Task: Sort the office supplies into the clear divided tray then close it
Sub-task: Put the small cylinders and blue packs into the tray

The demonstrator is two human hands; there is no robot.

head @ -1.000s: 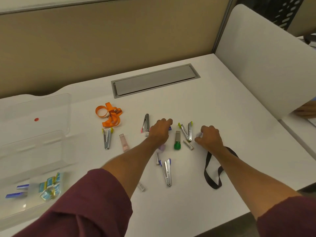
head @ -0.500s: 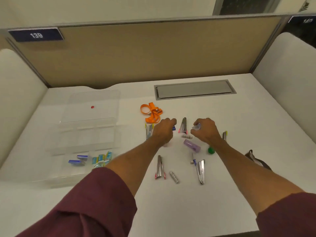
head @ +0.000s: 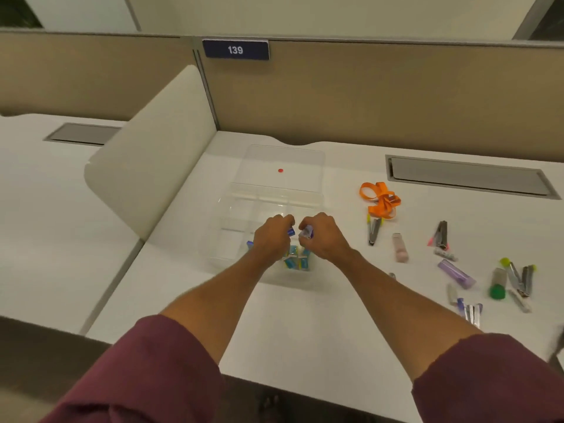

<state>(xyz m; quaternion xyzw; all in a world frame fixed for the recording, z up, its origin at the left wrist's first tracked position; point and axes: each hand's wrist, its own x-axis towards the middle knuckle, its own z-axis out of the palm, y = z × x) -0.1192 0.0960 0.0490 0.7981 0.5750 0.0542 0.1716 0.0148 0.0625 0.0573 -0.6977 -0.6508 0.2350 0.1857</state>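
Observation:
The clear divided tray (head: 241, 206) lies on the white desk with its lid (head: 283, 163) open behind it, a red dot on the lid. My left hand (head: 271, 238) hovers over the tray's front compartments, shut on a small blue box (head: 291, 231). Just to its right, my right hand (head: 320, 236) is shut on a small pale blue-and-white box (head: 306, 232). Several teal staple boxes (head: 294, 261) lie in the front compartment under my hands. A blue box (head: 250, 244) shows left of my left wrist.
Loose supplies lie to the right: an orange lanyard (head: 381, 199), several staple removers (head: 374, 229), a pink tube (head: 400, 248), a purple tube (head: 456, 273), a green-capped item (head: 497, 285). A white divider panel (head: 149, 160) stands left of the tray. A grey cable hatch (head: 467, 177) sits back right.
Both hands picked up small boxes from the pile of supplies and carried them left to above the tray. My view has swung left with them.

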